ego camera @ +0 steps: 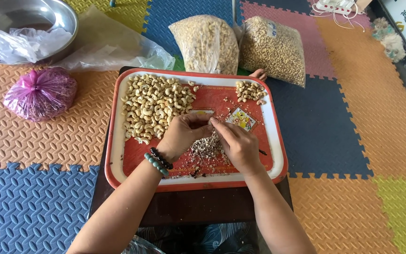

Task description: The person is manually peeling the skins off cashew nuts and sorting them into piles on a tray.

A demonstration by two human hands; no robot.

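Note:
A red tray with a white rim point(278, 155) lies in front of me. A large heap of cashew nuts point(153, 106) covers its left part, and a small heap of cashews point(250, 91) sits at its far right. My left hand point(182, 134) and my right hand point(238, 143) meet at mid-tray, fingertips pinched together on something small, probably a single cashew nut; it is hidden by the fingers. Below them lies a pile of peeled skin crumbs point(205, 148). Two bead bracelets point(158, 162) ring my left wrist.
Two clear bags of cashews point(207, 42) point(273, 47) stand beyond the tray. A steel bowl point(64, 16) with clear plastic bags in it is far left, a tied pink bag point(41, 91) beside the tray. Foam puzzle mats point(339, 127) cover the floor.

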